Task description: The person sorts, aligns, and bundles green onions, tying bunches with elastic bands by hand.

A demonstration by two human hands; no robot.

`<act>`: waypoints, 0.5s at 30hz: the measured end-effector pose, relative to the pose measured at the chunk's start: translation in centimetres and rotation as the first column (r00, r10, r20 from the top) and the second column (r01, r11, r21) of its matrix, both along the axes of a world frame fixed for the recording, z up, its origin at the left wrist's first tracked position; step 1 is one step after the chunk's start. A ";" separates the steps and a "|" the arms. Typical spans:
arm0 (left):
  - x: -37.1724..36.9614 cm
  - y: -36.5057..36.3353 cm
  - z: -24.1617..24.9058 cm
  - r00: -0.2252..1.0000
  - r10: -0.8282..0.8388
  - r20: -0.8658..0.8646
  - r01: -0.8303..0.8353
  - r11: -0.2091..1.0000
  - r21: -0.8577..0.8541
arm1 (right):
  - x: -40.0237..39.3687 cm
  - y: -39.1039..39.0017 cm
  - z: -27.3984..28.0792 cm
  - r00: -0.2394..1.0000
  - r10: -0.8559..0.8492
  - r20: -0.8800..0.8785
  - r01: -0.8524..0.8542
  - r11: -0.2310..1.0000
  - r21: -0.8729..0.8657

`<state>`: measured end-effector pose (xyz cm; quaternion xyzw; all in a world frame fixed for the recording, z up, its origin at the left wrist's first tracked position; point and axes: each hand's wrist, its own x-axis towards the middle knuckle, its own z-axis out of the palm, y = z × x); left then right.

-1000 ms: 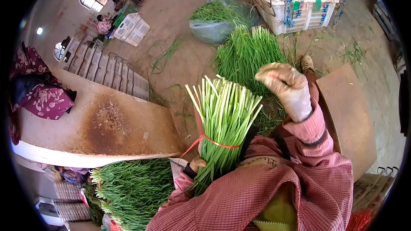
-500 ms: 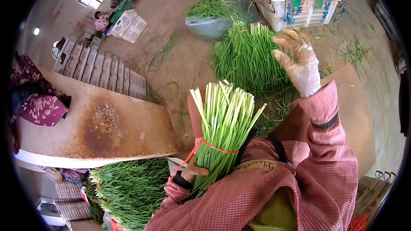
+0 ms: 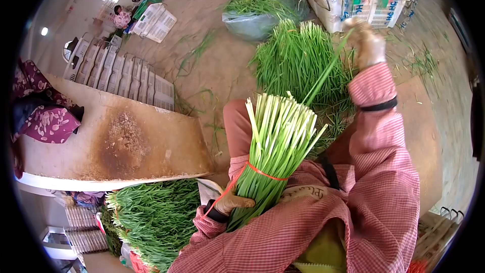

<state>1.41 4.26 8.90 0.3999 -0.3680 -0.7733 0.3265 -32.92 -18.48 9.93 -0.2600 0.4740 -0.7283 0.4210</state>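
My left hand (image 3: 236,205) is wrapped around a thick bundle of garlic chives (image 3: 275,141) in front of my chest, pale cut ends up. A red tie (image 3: 263,173) circles the bundle above my fingers, its loose end trailing past my wrist. Up and to the right, my gloved right hand (image 3: 368,43), blurred, pinches the upper end of a long green chive blade (image 3: 329,71). That blade slants down toward the top of the bundle, overlapping it in this view.
A loose pile of chives (image 3: 303,63) lies on the floor ahead, beside a plastic bag of trimmings (image 3: 250,24). White crates (image 3: 356,7) are stacked at upper right. On the left are a stained board (image 3: 166,146), more chives (image 3: 154,220) and other people (image 3: 121,17).
My right hand was raised with fingers spread and nothing in it; now it has closed on a chive blade. The bundle has shifted slightly right.
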 end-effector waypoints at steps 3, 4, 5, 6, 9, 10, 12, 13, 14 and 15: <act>0.8 0.1 -0.6 0.999 0.030 0.028 -0.029 0.999 -0.014 | -11.5 -3.2 0.5 0.848 -0.528 0.046 0.529 0.837 -0.136; 1.0 0.3 -0.6 0.998 0.034 0.049 -0.033 0.999 -0.029 | -17.1 -4.6 -1.3 0.828 -0.443 -0.343 0.459 0.888 -0.038; 1.1 0.4 -0.4 0.998 0.037 0.046 -0.036 0.999 -0.022 | -16.4 -4.4 -1.8 0.609 -0.325 -0.723 0.417 0.907 -0.056; 0.9 0.3 -0.2 0.996 0.041 0.073 -0.045 0.998 0.054 | -12.8 -2.8 -0.7 0.542 -0.210 -0.814 0.277 0.959 -0.063; -0.3 -0.2 0.4 0.993 0.044 0.105 -0.058 0.990 0.132 | 1.5 3.9 3.1 0.368 0.501 -0.783 -0.441 0.835 0.328; -0.3 -0.1 0.6 0.991 0.052 0.121 -0.068 0.989 0.129 | 4.5 5.0 2.9 0.230 0.677 -0.699 -0.609 0.660 0.439; 0.0 0.3 0.7 0.982 0.060 0.178 -0.075 0.994 0.079 | 8.1 5.3 1.0 0.378 0.858 -0.348 -0.802 0.491 0.339; 0.2 0.5 0.7 0.972 0.063 0.226 -0.071 0.997 0.028 | 8.3 4.6 0.0 0.451 0.775 -0.443 -0.802 0.570 0.180; 0.3 0.6 0.6 0.971 0.076 0.225 -0.084 0.996 0.025 | 7.3 3.9 0.3 0.549 0.610 -0.572 -0.683 0.722 0.115; 0.4 0.7 0.5 0.981 0.087 0.175 -0.090 0.996 0.008 | 4.1 1.6 -0.2 0.729 0.545 -0.414 -0.534 0.831 0.155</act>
